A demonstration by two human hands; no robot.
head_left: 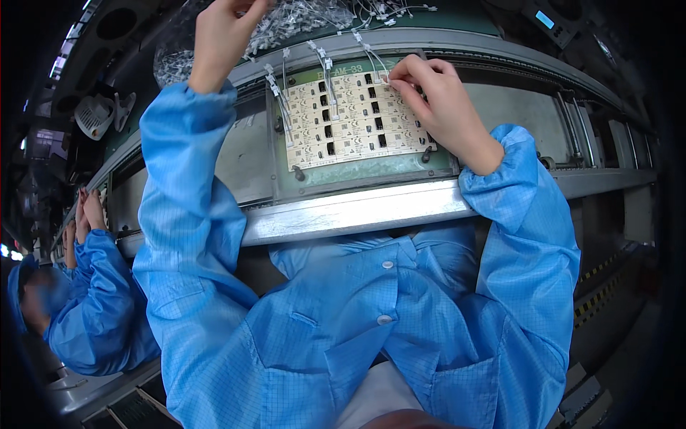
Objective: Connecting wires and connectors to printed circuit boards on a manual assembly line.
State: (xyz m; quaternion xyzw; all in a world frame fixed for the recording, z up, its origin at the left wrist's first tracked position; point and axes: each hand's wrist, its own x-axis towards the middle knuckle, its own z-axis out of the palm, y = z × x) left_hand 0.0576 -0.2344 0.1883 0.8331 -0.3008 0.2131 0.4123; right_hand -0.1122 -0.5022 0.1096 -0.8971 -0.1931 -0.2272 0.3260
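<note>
A panel of cream circuit boards with black components lies on a green fixture plate in front of me. Thin white cables with white plugs rise from several spots on the panel and hang over its far edge. At the panel's far right corner, my right hand pinches a white cable connector against the board. My left hand reaches up beside a heap of white connector cables. Its thumb and fingers come together at the top edge; the fingertips are cut off, hiding anything held.
A metal rail runs between me and the fixture. A clear plastic bag lies around the cable heap. Far left sits a white plastic object; a co-worker in blue works at lower left. A small lit device stands far right.
</note>
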